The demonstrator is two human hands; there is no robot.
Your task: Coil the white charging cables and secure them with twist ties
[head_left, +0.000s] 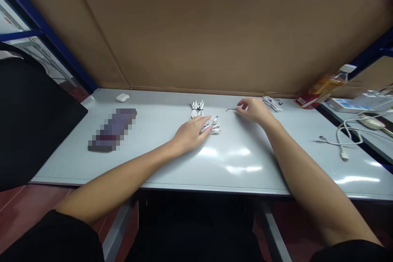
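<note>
"Coil (pixel 214 126): where does it lie?"

"On the desk (pixel 190 174), near the middle, just right of the two bundles (pixel 197 108) and closer to the wearer."

"And the hands?"

"The left hand (pixel 188 134) is curled about the coil, holding it between thumb and fingers. The right hand (pixel 252 109) is narrow, at the end of a black tie (pixel 230 109); whether it grips that, I can't tell."

"What looks done?"

"The bundles: folded up, dark at the waist. A hank (pixel 272 104) beyond the right hand is folded too. The coil is gathered, but no tie shows round it, so I'd judge it unbound, though the hand hides part. Far right, a loose cable (pixel 341 144) lies uncoiled."

"Which way does the coil point?"

"Its long axis seems to run roughly left to right. A plug (pixel 217 118) on it points right and slightly away. The bundles run crosswise to that, near to far."
</note>
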